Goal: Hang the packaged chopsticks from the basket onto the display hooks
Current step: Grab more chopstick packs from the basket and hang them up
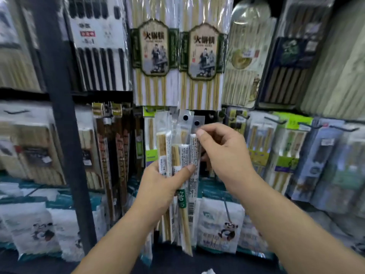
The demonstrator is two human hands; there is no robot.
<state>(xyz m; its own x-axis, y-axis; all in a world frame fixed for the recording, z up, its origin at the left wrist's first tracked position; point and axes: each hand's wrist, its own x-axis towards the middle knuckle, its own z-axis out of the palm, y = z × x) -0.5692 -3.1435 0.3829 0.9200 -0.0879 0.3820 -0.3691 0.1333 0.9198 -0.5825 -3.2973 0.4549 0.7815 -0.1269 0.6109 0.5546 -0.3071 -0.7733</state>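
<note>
I see left hand (164, 184) clamped round a fan of packaged chopsticks (175, 155), upright before the rack | right hand (223, 155) pinching the rightmost pack (194, 153) just under its holed tab (197, 123) | hanging packs (156, 56) above

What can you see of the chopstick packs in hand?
The chopstick packs are several slim clear sleeves of pale sticks with white printed labels, one green-banded. They stand upright, fanned. The left hand grips their middle; the right hand pinches one pack's clear hang tab with a round hole.
</note>
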